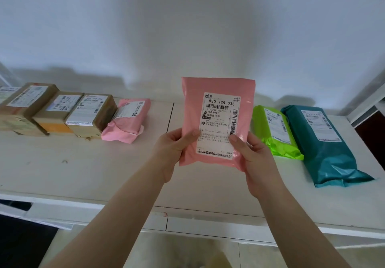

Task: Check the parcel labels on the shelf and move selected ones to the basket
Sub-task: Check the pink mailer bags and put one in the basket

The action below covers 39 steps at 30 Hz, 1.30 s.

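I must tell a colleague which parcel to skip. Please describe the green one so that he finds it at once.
On the white shelf, look right of the pink mailer held up in both hands. The lime-green mailer lies there beside a longer teal mailer. It is the only bright green parcel.

Pink parcel (216,120), white barcoded label (220,125); lime-green parcel (275,130), teal parcel (325,145).
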Each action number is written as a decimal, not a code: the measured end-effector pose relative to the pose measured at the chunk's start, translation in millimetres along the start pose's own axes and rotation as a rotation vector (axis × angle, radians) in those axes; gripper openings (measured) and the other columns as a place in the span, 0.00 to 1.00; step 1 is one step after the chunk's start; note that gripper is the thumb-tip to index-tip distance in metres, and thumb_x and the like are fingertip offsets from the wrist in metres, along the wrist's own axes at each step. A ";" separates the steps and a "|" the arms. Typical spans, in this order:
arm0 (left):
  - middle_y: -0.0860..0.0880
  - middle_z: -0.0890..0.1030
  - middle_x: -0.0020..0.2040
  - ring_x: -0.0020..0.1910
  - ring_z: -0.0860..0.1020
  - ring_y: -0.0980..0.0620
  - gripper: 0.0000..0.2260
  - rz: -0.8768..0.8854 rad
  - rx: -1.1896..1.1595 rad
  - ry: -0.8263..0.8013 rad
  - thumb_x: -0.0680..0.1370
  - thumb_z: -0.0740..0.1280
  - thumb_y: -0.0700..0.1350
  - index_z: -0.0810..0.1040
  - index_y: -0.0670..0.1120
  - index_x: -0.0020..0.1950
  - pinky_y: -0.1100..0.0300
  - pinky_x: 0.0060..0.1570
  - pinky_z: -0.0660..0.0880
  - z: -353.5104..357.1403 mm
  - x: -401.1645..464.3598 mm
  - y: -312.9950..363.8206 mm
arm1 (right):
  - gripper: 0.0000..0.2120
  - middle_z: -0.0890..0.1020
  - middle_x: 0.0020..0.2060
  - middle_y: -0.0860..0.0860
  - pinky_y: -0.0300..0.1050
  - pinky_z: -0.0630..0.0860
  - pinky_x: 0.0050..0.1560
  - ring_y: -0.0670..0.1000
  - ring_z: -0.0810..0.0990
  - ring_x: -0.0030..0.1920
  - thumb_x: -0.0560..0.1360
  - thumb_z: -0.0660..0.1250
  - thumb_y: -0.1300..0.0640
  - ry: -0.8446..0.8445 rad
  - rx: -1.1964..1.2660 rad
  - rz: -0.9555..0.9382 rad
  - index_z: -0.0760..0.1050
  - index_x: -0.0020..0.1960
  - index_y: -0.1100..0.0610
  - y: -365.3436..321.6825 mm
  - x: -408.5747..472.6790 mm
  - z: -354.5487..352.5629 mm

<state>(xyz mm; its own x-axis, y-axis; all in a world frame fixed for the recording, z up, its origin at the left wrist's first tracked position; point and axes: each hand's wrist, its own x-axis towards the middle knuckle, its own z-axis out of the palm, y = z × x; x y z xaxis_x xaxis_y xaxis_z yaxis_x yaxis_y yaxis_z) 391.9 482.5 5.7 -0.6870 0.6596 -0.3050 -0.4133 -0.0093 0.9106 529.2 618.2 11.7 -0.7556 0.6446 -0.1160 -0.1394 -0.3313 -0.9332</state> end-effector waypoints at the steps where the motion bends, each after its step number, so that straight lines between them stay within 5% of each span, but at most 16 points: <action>1: 0.42 0.85 0.53 0.56 0.82 0.41 0.25 0.000 -0.001 -0.004 0.63 0.76 0.52 0.83 0.40 0.56 0.46 0.60 0.76 0.7 -0.1 0.6 | 0.14 0.86 0.54 0.54 0.45 0.82 0.51 0.53 0.85 0.55 0.75 0.69 0.63 0.000 -0.003 -0.001 0.81 0.59 0.57 -1.2 -0.7 -0.1; 19: 0.42 0.86 0.50 0.48 0.83 0.44 0.22 -0.028 -0.002 0.025 0.62 0.76 0.50 0.84 0.41 0.52 0.54 0.50 0.80 -0.7 3.5 7.6 | 0.16 0.86 0.55 0.56 0.56 0.78 0.61 0.56 0.84 0.57 0.72 0.70 0.60 0.018 0.011 -0.006 0.82 0.60 0.58 -1.5 0.9 6.6; 29: 0.43 0.85 0.52 0.52 0.83 0.42 0.23 -0.038 -0.005 0.029 0.62 0.76 0.50 0.83 0.41 0.54 0.48 0.57 0.78 -8.1 4.7 8.6 | 0.19 0.86 0.55 0.57 0.58 0.78 0.61 0.57 0.84 0.57 0.70 0.71 0.59 0.034 -0.013 0.002 0.81 0.61 0.60 3.4 2.9 13.3; 39: 0.41 0.85 0.52 0.52 0.82 0.41 0.14 -0.048 -0.017 0.045 0.71 0.73 0.45 0.83 0.40 0.54 0.47 0.58 0.77 -15.6 1.0 12.4 | 0.18 0.86 0.54 0.56 0.58 0.78 0.62 0.58 0.84 0.58 0.71 0.72 0.59 0.052 -0.017 0.008 0.82 0.60 0.59 7.2 1.6 23.0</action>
<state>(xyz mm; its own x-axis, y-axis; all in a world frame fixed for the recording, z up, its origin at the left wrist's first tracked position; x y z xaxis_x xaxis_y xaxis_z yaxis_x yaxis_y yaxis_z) 376.8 471.3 12.3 -0.6922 0.6248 -0.3612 -0.4565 0.0085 0.8897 512.3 601.0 12.6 -0.7224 0.6771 -0.1404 -0.1225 -0.3251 -0.9377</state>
